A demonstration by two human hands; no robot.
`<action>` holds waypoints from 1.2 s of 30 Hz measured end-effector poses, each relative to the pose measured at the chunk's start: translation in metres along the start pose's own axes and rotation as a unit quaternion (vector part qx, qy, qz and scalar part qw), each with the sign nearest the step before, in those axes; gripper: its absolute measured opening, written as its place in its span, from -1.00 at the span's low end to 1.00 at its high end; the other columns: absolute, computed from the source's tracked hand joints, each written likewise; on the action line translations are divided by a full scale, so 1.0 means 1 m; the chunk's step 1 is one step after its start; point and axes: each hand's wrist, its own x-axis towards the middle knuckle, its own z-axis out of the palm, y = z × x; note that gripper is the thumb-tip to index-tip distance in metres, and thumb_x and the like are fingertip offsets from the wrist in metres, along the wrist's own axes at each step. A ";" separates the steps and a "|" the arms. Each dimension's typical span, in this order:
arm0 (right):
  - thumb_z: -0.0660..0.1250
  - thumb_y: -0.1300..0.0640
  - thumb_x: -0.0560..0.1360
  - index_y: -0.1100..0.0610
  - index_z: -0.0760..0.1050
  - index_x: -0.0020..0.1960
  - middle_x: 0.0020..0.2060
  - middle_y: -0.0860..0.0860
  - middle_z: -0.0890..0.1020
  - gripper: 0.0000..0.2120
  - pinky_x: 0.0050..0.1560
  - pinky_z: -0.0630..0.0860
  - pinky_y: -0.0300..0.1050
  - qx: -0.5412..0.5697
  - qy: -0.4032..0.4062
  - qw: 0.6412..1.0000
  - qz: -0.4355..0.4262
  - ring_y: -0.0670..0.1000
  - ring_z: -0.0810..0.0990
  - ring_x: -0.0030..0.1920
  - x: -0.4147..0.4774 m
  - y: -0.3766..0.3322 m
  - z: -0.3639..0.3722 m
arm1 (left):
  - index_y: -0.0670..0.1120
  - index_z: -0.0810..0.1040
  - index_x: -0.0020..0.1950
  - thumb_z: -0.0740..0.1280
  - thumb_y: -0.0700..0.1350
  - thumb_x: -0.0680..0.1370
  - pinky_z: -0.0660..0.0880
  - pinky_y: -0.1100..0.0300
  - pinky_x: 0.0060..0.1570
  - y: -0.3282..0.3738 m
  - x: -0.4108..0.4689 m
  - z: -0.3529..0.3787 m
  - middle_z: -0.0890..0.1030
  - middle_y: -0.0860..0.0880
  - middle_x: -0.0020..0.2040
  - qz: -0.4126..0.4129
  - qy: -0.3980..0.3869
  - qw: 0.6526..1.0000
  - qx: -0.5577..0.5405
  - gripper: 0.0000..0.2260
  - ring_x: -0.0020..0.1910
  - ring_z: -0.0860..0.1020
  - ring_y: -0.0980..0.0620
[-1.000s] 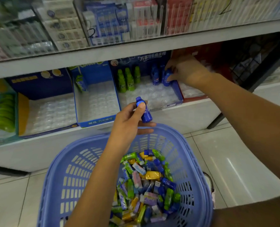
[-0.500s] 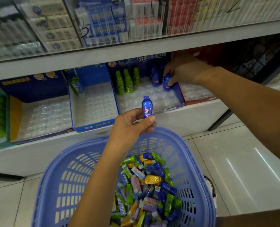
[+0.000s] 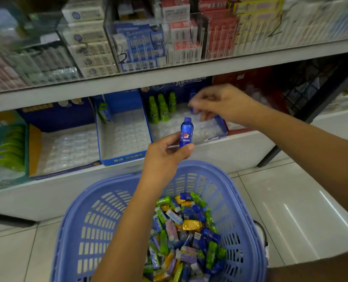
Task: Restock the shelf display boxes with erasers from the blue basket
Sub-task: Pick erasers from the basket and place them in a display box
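Note:
My left hand (image 3: pixel 166 154) holds a blue bottle-shaped eraser (image 3: pixel 186 132) upright above the blue basket (image 3: pixel 91 226), in front of the shelf edge. The basket holds several mixed erasers (image 3: pixel 186 231) in green, blue, yellow and pink. My right hand (image 3: pixel 220 104) hovers over the blue display box (image 3: pixel 220 129) on the lower shelf, fingers curled and apart, blurred by motion, with nothing in them. Three green bottle erasers (image 3: pixel 162 107) stand at the back of that box. Blue erasers behind my right hand are mostly hidden.
A second blue display box (image 3: pixel 124 157) to the left holds one green eraser (image 3: pixel 105 113). Further left is a yellow-sided box (image 3: pixel 33 147) with a bare plastic tray, then green items (image 3: pixel 10 151). A red box (image 3: pixel 250 86) sits at right. Stationery packs fill the upper shelf (image 3: pixel 169 75).
My right hand let go of the blue eraser in the box and lifted away toward the left hand. My left hand turned its blue eraser upright and raised it.

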 end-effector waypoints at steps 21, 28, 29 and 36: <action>0.40 0.16 0.47 0.10 0.52 0.22 0.04 0.03 0.60 -0.68 -0.13 0.29 -0.38 -0.274 0.037 0.961 0.004 -0.11 0.43 -0.08 0.041 0.045 -0.011 | -0.13 0.09 0.55 0.17 0.02 0.63 -0.02 0.18 0.51 -0.034 0.010 0.010 0.10 -0.03 0.56 0.078 -0.061 0.853 0.512 -0.45 0.53 0.04 0.04; 0.42 0.09 0.45 0.02 0.54 0.19 0.10 0.10 0.54 -0.69 -0.06 0.30 -0.24 -0.335 0.016 0.942 0.008 -0.03 0.40 -0.04 0.053 0.052 -0.006 | -0.13 0.13 0.54 0.18 -0.01 0.62 0.03 0.17 0.50 -0.037 0.015 0.005 0.13 -0.03 0.55 0.086 -0.067 0.859 0.501 -0.47 0.53 0.08 0.03; 0.42 0.09 0.45 0.03 0.55 0.20 0.11 0.11 0.54 -0.68 -0.04 0.31 -0.23 -0.338 0.006 0.941 0.009 0.01 0.44 -0.01 0.053 0.049 -0.007 | -0.13 0.13 0.54 0.18 -0.01 0.62 0.04 0.16 0.50 -0.036 0.016 0.005 0.13 -0.03 0.55 0.085 -0.070 0.857 0.503 -0.47 0.53 0.07 0.02; 0.41 0.12 0.46 0.17 0.46 0.24 0.15 0.15 0.51 -0.62 0.08 0.39 -0.10 -0.388 0.030 0.921 -0.007 0.13 0.46 0.13 0.035 0.013 0.005 | -0.13 0.58 0.13 0.23 -0.07 0.61 0.45 0.22 0.04 -0.034 -0.004 0.004 0.61 -0.06 0.10 0.214 0.013 0.901 0.378 -0.78 0.07 0.55 0.01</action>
